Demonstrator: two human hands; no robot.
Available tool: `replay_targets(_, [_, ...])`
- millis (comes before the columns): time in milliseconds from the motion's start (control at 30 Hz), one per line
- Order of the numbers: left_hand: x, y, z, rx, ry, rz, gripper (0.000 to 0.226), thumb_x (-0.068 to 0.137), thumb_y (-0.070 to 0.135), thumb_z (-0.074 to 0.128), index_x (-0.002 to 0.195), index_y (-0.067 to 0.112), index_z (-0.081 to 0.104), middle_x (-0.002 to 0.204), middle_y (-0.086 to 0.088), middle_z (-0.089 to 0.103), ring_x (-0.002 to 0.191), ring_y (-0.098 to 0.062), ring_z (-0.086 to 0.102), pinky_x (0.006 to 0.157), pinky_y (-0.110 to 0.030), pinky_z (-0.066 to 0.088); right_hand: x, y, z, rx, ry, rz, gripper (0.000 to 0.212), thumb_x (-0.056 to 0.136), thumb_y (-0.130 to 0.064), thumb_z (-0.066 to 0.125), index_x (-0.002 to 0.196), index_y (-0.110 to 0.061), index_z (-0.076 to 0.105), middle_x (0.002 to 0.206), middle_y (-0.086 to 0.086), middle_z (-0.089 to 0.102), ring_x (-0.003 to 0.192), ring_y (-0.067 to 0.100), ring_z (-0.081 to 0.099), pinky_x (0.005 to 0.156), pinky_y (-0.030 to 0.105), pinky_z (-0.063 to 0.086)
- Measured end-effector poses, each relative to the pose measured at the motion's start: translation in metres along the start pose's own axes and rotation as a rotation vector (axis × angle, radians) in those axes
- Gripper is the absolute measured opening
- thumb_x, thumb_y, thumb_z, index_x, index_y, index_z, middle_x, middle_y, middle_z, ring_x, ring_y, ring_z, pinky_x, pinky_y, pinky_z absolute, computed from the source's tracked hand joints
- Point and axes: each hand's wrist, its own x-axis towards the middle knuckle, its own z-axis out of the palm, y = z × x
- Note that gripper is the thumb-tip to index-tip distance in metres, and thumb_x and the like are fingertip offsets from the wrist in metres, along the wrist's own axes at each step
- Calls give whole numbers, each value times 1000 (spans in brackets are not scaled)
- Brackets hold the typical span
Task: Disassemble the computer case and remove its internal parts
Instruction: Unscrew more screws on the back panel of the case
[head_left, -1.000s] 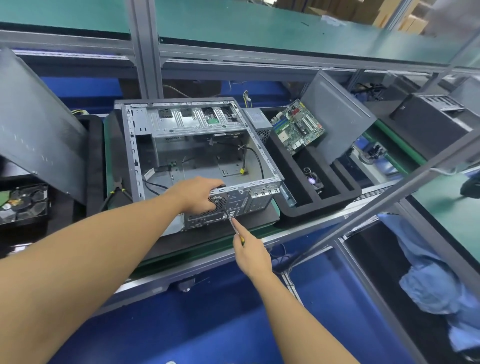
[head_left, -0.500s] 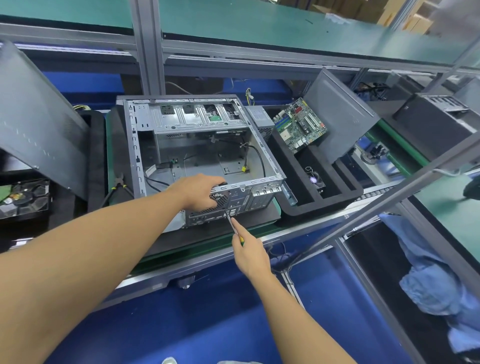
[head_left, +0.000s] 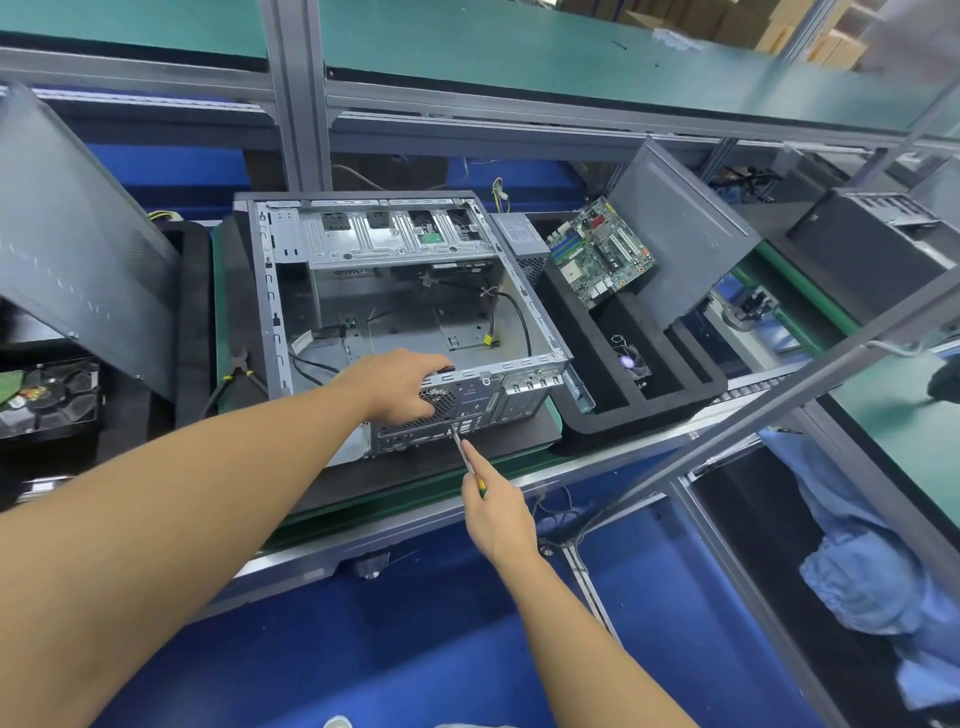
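computer case (head_left: 405, 322) lies open side up on the black mat (head_left: 519, 436) in front of me, nearly gutted | my left hand (head_left: 400, 384) grips its rear rim | my right hand (head_left: 498, 514) holds the screwdriver (head_left: 464, 451), tip at the rear panel | motherboard (head_left: 597, 254) already out in the foam tray (head_left: 639, 410) | left to do, I reckon: cables, rear fittings

Blue floor (head_left: 389, 649) lies below my left hand (head_left: 400, 384) and right hand (head_left: 498, 514). An aluminium bench rail (head_left: 639, 449) runs under the right hand, with a green strip along its edge. Beyond both hands a grey upright post (head_left: 296, 104) carries a green-topped shelf (head_left: 519, 57). Right of my right hand a slanted aluminium bar (head_left: 779, 402) crosses, with a second green bench (head_left: 904, 441) past it. Blue cloth (head_left: 857, 571) is bunched low right. Cardboard boxes (head_left: 810, 31) sit far back right. Light is even and bright.
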Motion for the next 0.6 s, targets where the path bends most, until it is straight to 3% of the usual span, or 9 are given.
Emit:
replay_targets(200, [-1,-1,0,1,-12,0,57,90,34,63,142,34,42,107,0,67,94,-24,60,73,-35,50,1,-1,1,20,13,-6,47,105,-40,32,142,-68,31,81,0,64,61,17,50,63,35,45])
replay_targets(333, [0,0,0,7,-7,-1,56,90,34,63,142,34,43,88,7,57,86,-22,55,64,-31,39,3,-2,0,32,10,-16,46,105,-40,33,143,-67,32,75,-5,60,57,14,46,60,33,42])
replay_targets(600, [0,0,0,-1,8,2,52,88,33,64,138,34,46,75,16,50,82,-22,56,61,-30,37,6,-1,-2,54,-2,0,46,106,-40,32,144,-65,32,83,0,63,58,16,47,60,32,43])
